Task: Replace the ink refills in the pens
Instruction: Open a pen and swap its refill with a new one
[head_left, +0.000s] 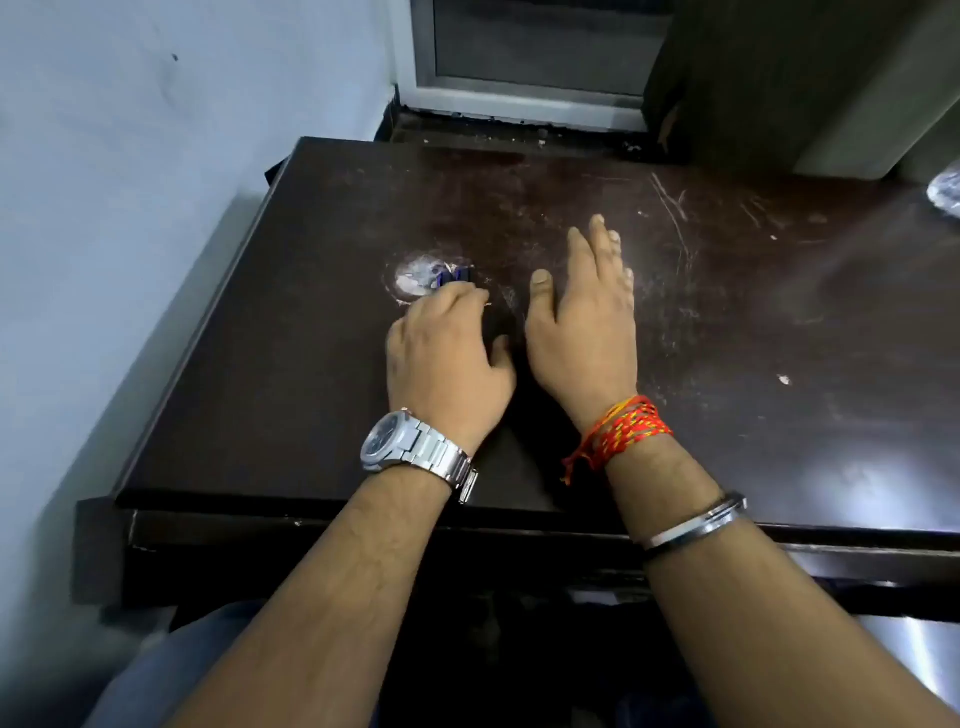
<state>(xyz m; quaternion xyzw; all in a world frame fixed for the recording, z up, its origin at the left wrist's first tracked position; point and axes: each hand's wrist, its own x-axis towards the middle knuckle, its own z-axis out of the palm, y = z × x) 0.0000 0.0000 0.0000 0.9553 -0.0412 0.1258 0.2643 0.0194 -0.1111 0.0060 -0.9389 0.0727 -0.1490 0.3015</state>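
Note:
My left hand (449, 345), with a silver watch on the wrist, rests knuckles-up on the dark table (260, 395) with its fingers curled over small blue pen parts (455, 274) that stick out past the fingertips. Most of those parts are hidden under the fingers. My right hand (587, 322), with red thread and a metal bangle on the wrist, lies flat on the table just right of the left hand, fingers stretched forward and holding nothing.
A pale worn patch (413, 278) marks the tabletop beside the blue parts. A crinkled clear plastic item (948, 192) sits at the far right edge. A wall is close on the left, a window frame (519, 98) behind, and the table's front edge is near my forearms.

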